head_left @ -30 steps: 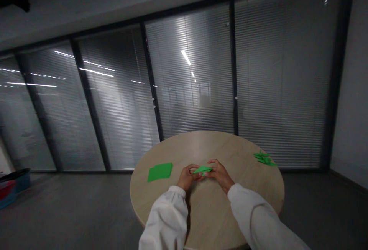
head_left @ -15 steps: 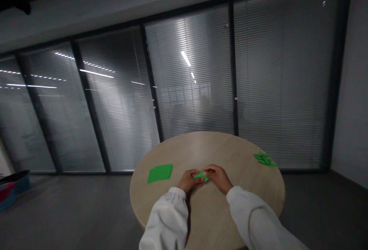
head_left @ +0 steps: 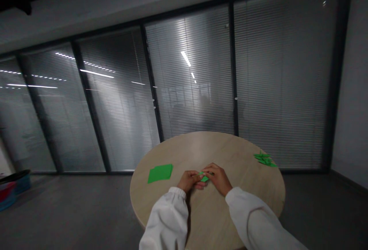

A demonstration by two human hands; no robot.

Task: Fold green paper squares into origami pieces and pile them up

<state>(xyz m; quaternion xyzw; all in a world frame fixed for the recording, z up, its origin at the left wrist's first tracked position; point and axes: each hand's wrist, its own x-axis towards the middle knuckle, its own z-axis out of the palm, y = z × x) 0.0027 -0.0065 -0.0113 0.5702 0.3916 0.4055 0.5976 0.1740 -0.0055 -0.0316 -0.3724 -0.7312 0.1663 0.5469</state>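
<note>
Between my two hands is a small folded piece of green paper [head_left: 204,178], partly covered by the fingers. My left hand [head_left: 189,180] pinches its left side, thumb on top. From the right, my right hand [head_left: 217,177] closes on the paper, its fingertips meeting those of the left. To the left lies a stack of flat green paper sheets [head_left: 160,174]. Off to the right, a small pile of folded green paper pieces [head_left: 265,159] rests near the table's edge.
The round wooden table [head_left: 201,146] stands before a glass partition with blinds [head_left: 195,70]. On the floor at far left are dark, blue and red containers [head_left: 17,187].
My right hand has shifted slightly over the paper and its fingers have drawn closer to my left hand's. Less of the green paper's left part shows. The stack and the pile have not moved.
</note>
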